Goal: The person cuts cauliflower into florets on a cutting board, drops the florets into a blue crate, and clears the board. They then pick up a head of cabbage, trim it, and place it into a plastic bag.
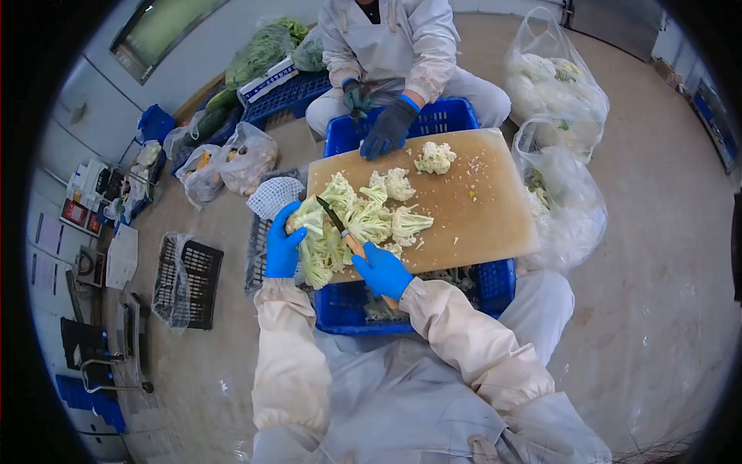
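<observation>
My left hand (284, 241), in a blue glove, is closed on a piece of cauliflower (308, 218) at the left edge of the cutting board (479, 224). In my blue-gloved right hand (383, 271) is a knife (334, 215) with a dark blade and wooden handle. Its blade points up and left, against or just over the held cauliflower; contact is hard to make out. Several cut cauliflower florets (369, 223) lie beside the blade. One more floret (436, 158) rests apart near the board's far side.
Beneath the board stands a blue crate (363, 313). Opposite sits a co-worker, whose dark-gloved hand (390, 130) is at the board's far edge. Bags of cauliflower (563, 197) stand at right. A black crate (202, 280) and filled plastic bags (246, 158) are on the floor at left.
</observation>
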A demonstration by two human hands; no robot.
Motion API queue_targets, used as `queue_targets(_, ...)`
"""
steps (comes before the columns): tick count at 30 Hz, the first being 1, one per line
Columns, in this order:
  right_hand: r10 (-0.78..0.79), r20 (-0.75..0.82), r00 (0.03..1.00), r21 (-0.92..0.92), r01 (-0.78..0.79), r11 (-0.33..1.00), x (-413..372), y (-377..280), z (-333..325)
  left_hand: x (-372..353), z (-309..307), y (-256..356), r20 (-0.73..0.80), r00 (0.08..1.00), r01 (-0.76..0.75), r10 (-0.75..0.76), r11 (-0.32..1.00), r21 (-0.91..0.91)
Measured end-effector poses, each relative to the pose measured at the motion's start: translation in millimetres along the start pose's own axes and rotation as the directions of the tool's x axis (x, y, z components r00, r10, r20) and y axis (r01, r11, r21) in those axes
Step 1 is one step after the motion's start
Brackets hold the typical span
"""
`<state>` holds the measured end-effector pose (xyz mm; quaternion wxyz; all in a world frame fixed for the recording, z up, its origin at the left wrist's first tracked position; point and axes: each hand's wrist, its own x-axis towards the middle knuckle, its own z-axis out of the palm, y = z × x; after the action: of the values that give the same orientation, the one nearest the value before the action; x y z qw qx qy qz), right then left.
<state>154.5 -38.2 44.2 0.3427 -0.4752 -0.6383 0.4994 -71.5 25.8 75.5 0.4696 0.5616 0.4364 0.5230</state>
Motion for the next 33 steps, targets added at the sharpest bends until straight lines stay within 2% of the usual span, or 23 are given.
queue_targets(1,0.120,0.138,0.983,0.239,-0.150,0.959,1,-6,-5,1,0,-1,0.001,1.000,0.003,-0.003,1.000,-0.002)
queue_targets(3,0.127,0.153,0.980,0.254,-0.163,0.953,4,-5,-7,4,-2,-2,0.049,0.999,0.023,-0.019,0.996,-0.089)
queue_targets(5,0.134,0.166,0.977,0.268,-0.175,0.947,10,-4,-7,11,-2,-5,0.085,0.996,0.035,-0.027,0.994,-0.102)
queue_targets(6,0.123,0.114,0.986,0.223,-0.146,0.964,15,-3,-4,14,0,-5,0.119,0.992,0.046,-0.032,0.993,-0.113)
queue_targets(8,0.112,0.057,0.992,0.176,-0.120,0.977,22,-2,1,18,5,-4,0.126,0.991,0.047,-0.033,0.994,-0.104)
queue_targets(10,0.148,0.063,0.987,0.283,-0.160,0.946,27,-4,2,23,4,-6,0.132,0.991,0.042,-0.030,0.995,-0.094)
queue_targets(14,0.187,0.097,0.978,0.311,-0.208,0.927,19,-17,-7,27,2,-8,0.179,0.983,0.061,-0.040,0.992,-0.114)
queue_targets(17,0.220,0.125,0.967,0.289,-0.248,0.925,28,-15,-4,27,8,-8,0.187,0.982,0.050,-0.029,0.993,-0.108)
queue_targets(19,0.193,0.062,0.979,0.227,-0.202,0.953,46,-4,11,29,8,-8,0.185,0.983,0.021,-0.004,0.996,-0.088)
queue_targets(21,0.177,0.054,0.983,0.243,-0.185,0.952,46,-2,14,31,5,-7,0.158,0.987,0.065,-0.043,0.988,-0.137)
queue_targets(23,0.221,0.054,0.974,0.375,-0.225,0.899,40,-3,18,30,7,-7,0.161,0.986,0.073,-0.045,0.982,-0.172)
queue_targets(25,0.257,0.080,0.963,0.386,-0.267,0.883,45,-9,22,31,11,-10,0.168,0.985,0.076,-0.041,0.975,-0.208)
queue_targets(29,0.312,0.076,0.947,0.433,-0.314,0.845,45,-20,25,32,12,-6,0.186,0.982,0.039,-0.005,0.983,-0.177)
queue_targets(31,0.280,0.087,0.956,0.400,-0.291,0.869,45,-10,21,36,6,-9,0.180,0.984,0.043,-0.011,0.983,-0.177)
queue_targets(33,0.267,0.052,0.962,0.384,-0.266,0.884,42,-4,18,36,-3,-7,0.084,0.990,-0.103,0.112,0.989,-0.107)
